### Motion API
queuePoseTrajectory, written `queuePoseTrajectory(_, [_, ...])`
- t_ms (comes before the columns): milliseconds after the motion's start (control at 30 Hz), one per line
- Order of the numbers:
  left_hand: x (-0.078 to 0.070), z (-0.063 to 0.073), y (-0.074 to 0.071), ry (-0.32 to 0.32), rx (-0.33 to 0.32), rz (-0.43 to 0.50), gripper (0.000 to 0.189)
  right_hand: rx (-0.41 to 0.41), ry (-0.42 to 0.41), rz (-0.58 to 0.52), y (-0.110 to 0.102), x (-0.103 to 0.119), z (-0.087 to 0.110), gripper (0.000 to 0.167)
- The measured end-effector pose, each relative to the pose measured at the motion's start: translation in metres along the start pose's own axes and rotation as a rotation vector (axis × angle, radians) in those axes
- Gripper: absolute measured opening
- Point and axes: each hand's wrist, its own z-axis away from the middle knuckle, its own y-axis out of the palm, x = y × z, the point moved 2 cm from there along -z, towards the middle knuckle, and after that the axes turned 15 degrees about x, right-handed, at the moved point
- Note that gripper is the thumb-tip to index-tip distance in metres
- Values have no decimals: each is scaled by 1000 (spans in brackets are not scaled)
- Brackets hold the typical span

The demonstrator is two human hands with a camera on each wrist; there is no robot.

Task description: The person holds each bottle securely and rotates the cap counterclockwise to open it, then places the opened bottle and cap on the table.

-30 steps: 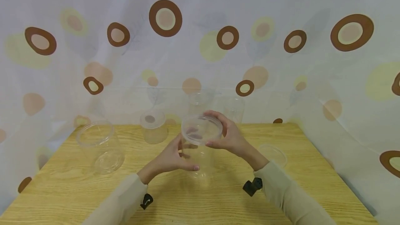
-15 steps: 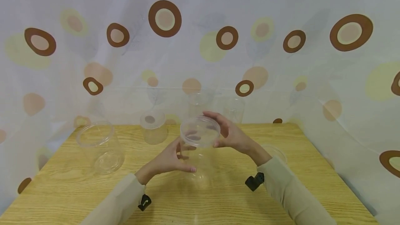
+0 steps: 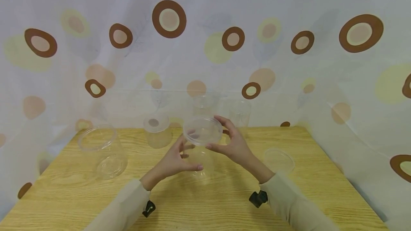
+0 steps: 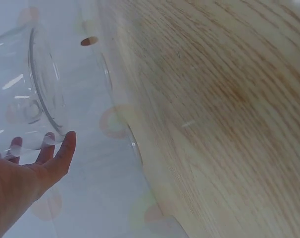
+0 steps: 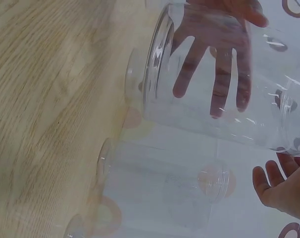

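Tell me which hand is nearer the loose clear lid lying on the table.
Right. The right hand, holding the jar near its top, is left of the lid; the left hand, round the jar's side, is farther left.

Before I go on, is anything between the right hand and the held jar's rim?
Nothing visible. The right hand curls around the rim of the held jar; the left hand holds the jar lower down, and the small jar stands farther back.
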Motion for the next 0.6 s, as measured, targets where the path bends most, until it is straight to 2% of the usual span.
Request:
queuePoseTrajectory(133, [5,0,-2,2,18,-6,101,19,8,-11,-1,2,-1,80])
queuePoseTrajectory(233, [7,1,-3,26,58,5,101,78,-40,-43,-4,2,-2,80])
queuePoseTrajectory(433, [5,1,-4,74,151,40,101,283,-139,-128,-16,0,-9,79])
queuePoseTrajectory(600, [3,2,-5,75,191,41,102,441,-171,-239,-24,-2,-14,81])
